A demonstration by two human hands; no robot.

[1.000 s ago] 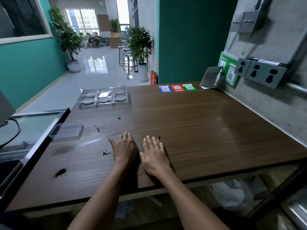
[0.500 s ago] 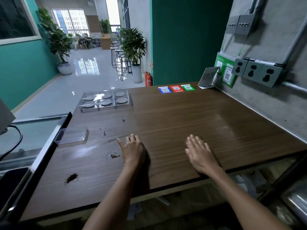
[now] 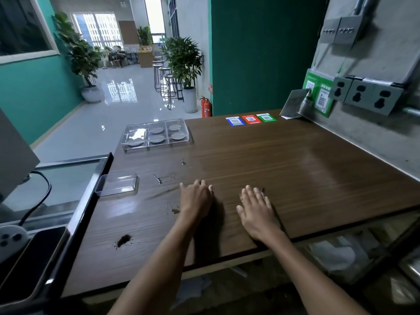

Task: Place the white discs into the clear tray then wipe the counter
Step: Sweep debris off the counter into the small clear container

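At lower centre, left hand [image 3: 196, 199] and right hand [image 3: 256, 206] lay flat, fingers straight, gripping nothing, on the stained brown wooden surface [image 3: 284, 169]; round white discs [image 3: 156, 139] sat in the clear compartmented plastic tray [image 3: 156, 134] upper left.

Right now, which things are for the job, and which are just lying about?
For the job: clear tray, white discs, counter, dark spills, left hand, right hand.
Lying about: small clear lid, coloured code stickers, wall sockets.
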